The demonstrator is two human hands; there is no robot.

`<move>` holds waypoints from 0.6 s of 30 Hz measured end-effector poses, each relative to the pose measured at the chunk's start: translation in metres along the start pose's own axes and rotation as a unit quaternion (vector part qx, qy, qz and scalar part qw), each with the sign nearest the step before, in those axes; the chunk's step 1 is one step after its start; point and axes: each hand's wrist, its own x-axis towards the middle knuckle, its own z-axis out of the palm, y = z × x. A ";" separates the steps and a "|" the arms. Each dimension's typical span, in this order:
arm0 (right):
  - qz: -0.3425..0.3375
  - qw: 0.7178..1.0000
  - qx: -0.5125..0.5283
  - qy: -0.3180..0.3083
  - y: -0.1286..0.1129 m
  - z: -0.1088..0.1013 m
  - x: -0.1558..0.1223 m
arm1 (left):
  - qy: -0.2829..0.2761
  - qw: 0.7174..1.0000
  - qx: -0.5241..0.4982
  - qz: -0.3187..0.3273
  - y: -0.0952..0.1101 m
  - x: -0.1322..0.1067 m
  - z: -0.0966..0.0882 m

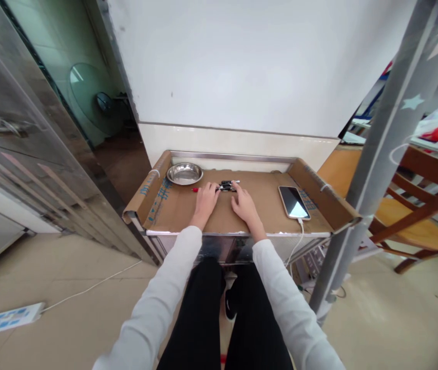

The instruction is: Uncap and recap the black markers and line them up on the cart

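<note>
Several dark pens [226, 185] lie close together on the cardboard-lined tabletop [261, 205], between my two hands. My left hand [205, 200] is at the left end of the pens, its fingers closed over a pen whose red end [195, 190] sticks out on the left. My right hand [245, 204] rests at the right end of the pens, with fingers apart and the fingertips touching or just beside them. The fingers partly cover the pens, so their exact number and contact are hard to see.
A round steel dish [184, 173] stands at the back left of the tabletop. On the right lies a phone [294, 202] with a white cable [299, 239] running over the front edge. Raised cardboard sides bound the tabletop. A grey pole [373, 154] and a wooden chair [422, 205] stand to the right.
</note>
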 end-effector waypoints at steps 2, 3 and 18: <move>0.032 0.998 -0.055 0.002 0.002 0.001 0.001 | 0.009 0.998 0.044 -0.046 0.001 -0.005 -0.004; 0.049 0.996 -0.080 0.000 0.002 0.001 0.001 | 0.015 0.996 0.063 -0.065 0.001 -0.007 -0.005; 0.128 0.972 -0.199 -0.007 -0.002 0.003 0.000 | 0.009 0.985 0.082 -0.153 -0.001 -0.009 -0.001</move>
